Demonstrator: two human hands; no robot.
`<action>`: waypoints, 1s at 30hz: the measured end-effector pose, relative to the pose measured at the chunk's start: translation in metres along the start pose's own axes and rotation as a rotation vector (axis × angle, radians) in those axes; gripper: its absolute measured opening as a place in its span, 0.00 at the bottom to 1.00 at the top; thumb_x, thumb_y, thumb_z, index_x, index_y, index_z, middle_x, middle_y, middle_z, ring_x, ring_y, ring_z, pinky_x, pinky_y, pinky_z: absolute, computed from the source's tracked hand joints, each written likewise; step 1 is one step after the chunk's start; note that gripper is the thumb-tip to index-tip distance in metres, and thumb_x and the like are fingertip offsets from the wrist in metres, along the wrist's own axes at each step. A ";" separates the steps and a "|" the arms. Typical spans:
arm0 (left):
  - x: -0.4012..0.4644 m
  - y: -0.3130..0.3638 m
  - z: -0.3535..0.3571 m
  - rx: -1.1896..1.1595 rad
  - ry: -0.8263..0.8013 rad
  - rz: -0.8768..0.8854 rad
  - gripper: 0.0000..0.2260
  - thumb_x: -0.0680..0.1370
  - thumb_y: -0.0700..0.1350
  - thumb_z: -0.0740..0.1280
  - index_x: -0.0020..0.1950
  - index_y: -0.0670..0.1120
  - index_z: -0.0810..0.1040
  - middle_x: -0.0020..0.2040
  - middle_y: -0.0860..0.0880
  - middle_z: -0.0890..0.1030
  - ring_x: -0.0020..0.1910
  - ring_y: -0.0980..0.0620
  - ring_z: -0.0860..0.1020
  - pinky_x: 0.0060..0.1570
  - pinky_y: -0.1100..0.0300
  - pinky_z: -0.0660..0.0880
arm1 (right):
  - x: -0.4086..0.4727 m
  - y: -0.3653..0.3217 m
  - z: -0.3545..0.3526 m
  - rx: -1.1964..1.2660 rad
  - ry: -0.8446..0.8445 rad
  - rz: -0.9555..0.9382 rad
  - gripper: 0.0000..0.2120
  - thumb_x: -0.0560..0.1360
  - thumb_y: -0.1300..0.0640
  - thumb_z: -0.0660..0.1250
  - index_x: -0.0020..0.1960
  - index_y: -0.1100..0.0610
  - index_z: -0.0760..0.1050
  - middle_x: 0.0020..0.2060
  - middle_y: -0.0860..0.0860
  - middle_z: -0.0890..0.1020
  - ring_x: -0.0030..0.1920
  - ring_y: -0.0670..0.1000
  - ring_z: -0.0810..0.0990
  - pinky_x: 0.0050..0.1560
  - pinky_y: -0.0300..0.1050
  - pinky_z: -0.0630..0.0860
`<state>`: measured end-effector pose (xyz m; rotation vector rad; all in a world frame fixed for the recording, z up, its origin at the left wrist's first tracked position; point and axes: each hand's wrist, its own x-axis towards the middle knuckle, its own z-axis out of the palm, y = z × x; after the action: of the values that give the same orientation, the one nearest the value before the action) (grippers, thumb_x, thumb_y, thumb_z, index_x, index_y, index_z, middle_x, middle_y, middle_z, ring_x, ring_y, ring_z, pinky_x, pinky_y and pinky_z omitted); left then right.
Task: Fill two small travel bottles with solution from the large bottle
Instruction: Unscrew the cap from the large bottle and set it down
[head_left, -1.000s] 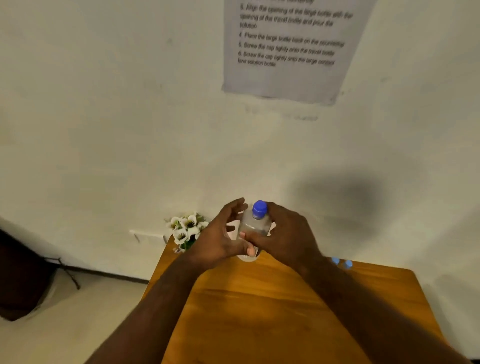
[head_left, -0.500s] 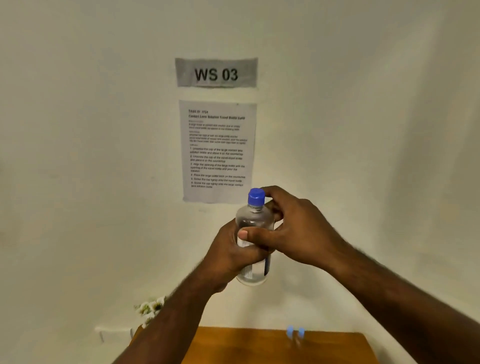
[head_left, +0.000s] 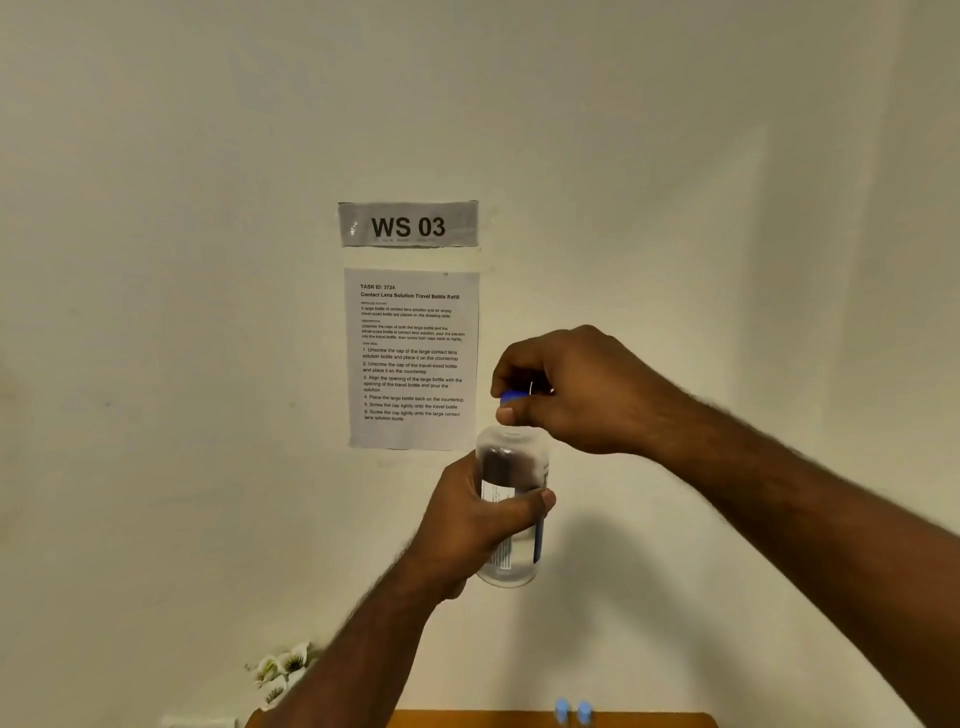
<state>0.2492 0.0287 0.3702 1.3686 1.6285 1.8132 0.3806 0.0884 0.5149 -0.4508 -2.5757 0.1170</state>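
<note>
One large clear bottle (head_left: 511, 514), upright, held up in front of the wall (head_left: 182, 364) at the frame's centre, well above the table. Gripped round its middle by the left hand (head_left: 467, 525), thumb (head_left: 537, 503) wrapped across the white label, fingers behind the body. One blue cap (head_left: 511, 397) at 12 o'clock from the bottle, pinched by the right hand (head_left: 576, 392), thumb below and curled fingers over the top; only a sliver of blue showing. Cannot tell whether cap and neck are touching or apart; blurred there. Two small blue caps (head_left: 571, 711) at 6 o'clock, side by side at the bottom edge, atop the two travel bottles, whose bodies are cut off by the frame. One strip of orange wooden table (head_left: 467, 719) along the bottom. One cluster of white artificial flowers (head_left: 283, 670) at 8 o'clock from the bottle. Two sheets on the wall at 11 o'clock: one grey sign (head_left: 408, 224) reading "WS 03", one printed instruction sheet (head_left: 413, 358) directly beneath it.
</note>
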 end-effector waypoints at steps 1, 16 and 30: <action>0.000 0.001 0.000 -0.003 0.000 -0.004 0.24 0.60 0.60 0.77 0.53 0.54 0.82 0.49 0.48 0.88 0.51 0.45 0.86 0.58 0.43 0.83 | 0.000 0.002 -0.002 0.040 -0.023 -0.011 0.08 0.74 0.55 0.75 0.52 0.47 0.81 0.47 0.42 0.82 0.49 0.46 0.81 0.50 0.40 0.76; -0.003 0.015 0.004 -0.032 0.015 -0.030 0.22 0.65 0.55 0.78 0.56 0.53 0.80 0.52 0.46 0.87 0.54 0.42 0.86 0.59 0.40 0.82 | 0.010 0.004 -0.008 0.153 -0.034 -0.065 0.05 0.73 0.52 0.76 0.48 0.48 0.85 0.43 0.39 0.84 0.41 0.38 0.81 0.43 0.36 0.75; -0.011 0.027 0.004 -0.016 -0.014 0.002 0.13 0.67 0.50 0.78 0.49 0.58 0.82 0.48 0.46 0.88 0.51 0.44 0.86 0.55 0.45 0.84 | -0.003 -0.003 -0.021 0.055 0.040 0.010 0.14 0.70 0.38 0.75 0.46 0.48 0.83 0.38 0.40 0.81 0.42 0.43 0.81 0.41 0.39 0.76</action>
<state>0.2665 0.0145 0.3891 1.3734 1.6023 1.8107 0.3928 0.0846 0.5324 -0.4408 -2.5242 0.1802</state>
